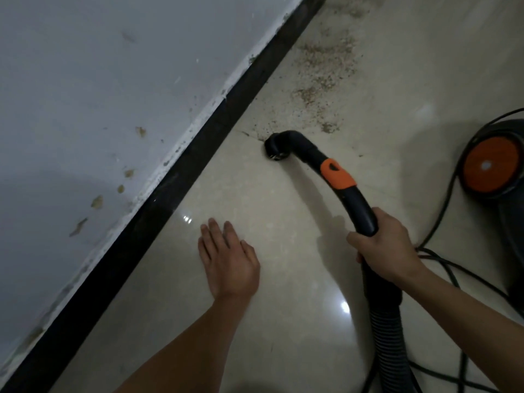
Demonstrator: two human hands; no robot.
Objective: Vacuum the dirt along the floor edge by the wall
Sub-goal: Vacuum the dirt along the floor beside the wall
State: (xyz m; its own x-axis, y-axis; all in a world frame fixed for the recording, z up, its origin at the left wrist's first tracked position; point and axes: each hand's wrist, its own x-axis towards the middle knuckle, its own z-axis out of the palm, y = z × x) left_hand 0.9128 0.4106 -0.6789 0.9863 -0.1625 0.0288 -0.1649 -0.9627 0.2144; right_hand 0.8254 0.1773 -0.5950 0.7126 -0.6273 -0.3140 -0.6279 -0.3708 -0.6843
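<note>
My right hand grips the curved black vacuum handle, which has an orange band. Its round nozzle end points down at the cream tiled floor, close to the black skirting at the foot of the grey wall. Sandy dirt lies scattered on the floor just beyond the nozzle, stretching away along the skirting. My left hand rests flat on the floor, fingers straight, left of the hose. The ribbed hose runs back from my right hand.
The vacuum body, black with an orange round cap, stands at the right edge. Black cables loop on the floor beside and behind it. The wall paint is chipped in several spots.
</note>
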